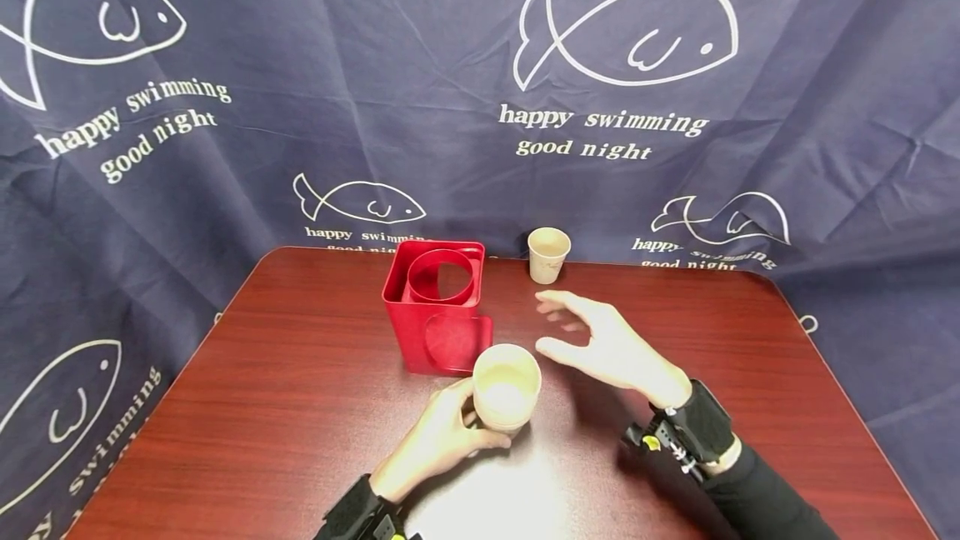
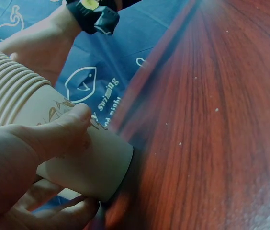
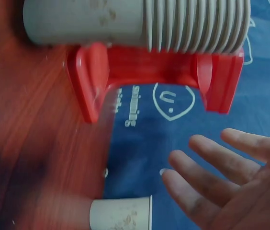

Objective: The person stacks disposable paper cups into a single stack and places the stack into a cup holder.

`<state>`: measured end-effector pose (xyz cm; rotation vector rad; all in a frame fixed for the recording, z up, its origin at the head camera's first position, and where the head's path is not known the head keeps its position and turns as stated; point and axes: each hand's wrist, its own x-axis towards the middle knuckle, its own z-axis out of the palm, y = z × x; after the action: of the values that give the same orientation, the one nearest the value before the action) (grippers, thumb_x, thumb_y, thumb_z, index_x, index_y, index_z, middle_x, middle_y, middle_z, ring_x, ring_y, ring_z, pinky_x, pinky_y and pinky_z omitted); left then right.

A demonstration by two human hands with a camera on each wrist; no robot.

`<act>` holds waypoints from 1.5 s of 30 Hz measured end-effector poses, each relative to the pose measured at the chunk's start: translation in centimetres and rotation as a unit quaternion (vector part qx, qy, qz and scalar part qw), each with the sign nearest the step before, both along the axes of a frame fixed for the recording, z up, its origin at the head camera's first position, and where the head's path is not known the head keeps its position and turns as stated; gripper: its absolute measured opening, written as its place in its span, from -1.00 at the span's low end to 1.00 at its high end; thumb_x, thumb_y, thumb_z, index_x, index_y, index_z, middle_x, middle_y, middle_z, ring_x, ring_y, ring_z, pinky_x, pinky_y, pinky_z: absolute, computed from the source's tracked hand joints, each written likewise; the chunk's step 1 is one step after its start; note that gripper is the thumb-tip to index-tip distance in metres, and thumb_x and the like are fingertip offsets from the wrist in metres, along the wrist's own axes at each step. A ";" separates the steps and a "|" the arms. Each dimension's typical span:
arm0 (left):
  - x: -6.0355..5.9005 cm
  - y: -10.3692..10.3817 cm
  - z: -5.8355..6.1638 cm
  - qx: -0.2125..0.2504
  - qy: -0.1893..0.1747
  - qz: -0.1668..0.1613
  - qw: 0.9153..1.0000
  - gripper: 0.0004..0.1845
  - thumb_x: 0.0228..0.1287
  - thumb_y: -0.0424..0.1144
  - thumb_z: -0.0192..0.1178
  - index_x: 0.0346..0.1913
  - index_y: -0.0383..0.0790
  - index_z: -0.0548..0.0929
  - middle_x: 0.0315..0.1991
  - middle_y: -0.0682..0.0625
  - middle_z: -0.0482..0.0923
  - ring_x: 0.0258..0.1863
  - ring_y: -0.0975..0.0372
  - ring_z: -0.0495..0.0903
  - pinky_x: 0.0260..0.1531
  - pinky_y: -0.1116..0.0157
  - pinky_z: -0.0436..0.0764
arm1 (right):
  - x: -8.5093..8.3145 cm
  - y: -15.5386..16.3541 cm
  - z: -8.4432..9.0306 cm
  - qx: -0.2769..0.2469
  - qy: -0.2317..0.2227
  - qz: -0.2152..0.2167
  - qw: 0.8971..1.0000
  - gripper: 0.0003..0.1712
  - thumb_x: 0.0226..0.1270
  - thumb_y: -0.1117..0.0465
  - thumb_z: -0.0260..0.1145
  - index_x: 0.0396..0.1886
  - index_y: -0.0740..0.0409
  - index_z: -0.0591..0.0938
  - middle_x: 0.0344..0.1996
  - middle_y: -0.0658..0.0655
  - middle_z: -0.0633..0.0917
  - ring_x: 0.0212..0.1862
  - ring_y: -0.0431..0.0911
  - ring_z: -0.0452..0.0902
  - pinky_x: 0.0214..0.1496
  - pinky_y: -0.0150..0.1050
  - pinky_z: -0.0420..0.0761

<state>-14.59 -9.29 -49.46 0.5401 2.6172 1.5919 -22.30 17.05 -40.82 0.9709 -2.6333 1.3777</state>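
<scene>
A nested stack of paper cups (image 1: 507,387) stands on the table, and my left hand (image 1: 442,438) grips it low down. In the left wrist view the thumb lies along the printed side of the cup stack (image 2: 92,153), with the fingers curled round beneath. To the right, my right hand (image 1: 611,346) hovers above the table with its fingers spread, holding nothing. A single paper cup (image 1: 548,257) stands at the back edge, just beyond the right fingertips. Behind the stack is a red cup holder (image 1: 408,332) with a round opening in its top.
The brown wooden table (image 1: 285,407) has rounded back corners. A blue cloth (image 1: 450,107) printed with white fish hangs behind it and at both sides. The red holder stands close to the stack, left of centre.
</scene>
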 end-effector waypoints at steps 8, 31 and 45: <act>-0.1 0.1 -0.1 -0.006 0.011 0.000 1.000 -0.31 -0.15 -0.10 0.70 0.15 0.02 0.66 -0.02 0.26 0.69 0.00 0.37 0.62 0.10 0.33 0.64 | -2.3 0.5 -0.1 -0.002 0.014 -0.044 0.999 -0.34 0.28 0.07 0.52 0.36 0.00 0.54 0.21 0.03 0.68 0.21 -0.01 0.64 0.27 0.00 0.64; 0.0 0.1 0.2 0.001 0.011 0.000 1.000 -0.31 -0.15 -0.10 0.70 0.16 0.04 0.67 -0.03 0.29 0.71 0.00 0.36 0.63 0.12 0.31 0.62 | -7.5 0.7 -2.0 0.055 0.040 -0.184 0.981 -0.02 0.23 -0.17 0.50 0.51 0.19 0.36 0.44 0.22 0.47 0.50 0.10 0.31 0.55 0.10 0.28; 0.0 0.1 0.1 0.010 0.001 -0.002 1.000 -0.30 -0.15 -0.14 0.70 0.16 0.02 0.67 -0.02 0.27 0.71 0.02 0.35 0.63 0.13 0.33 0.63 | -9.2 1.5 -3.0 0.066 0.031 -0.194 0.978 0.04 0.23 -0.14 0.49 0.56 0.18 0.24 0.46 0.33 0.40 0.50 0.18 0.28 0.54 0.15 0.28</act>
<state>-14.58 -9.22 -49.34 0.5487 2.6030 1.6196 -31.52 18.52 -43.84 0.4569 -2.7021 1.0788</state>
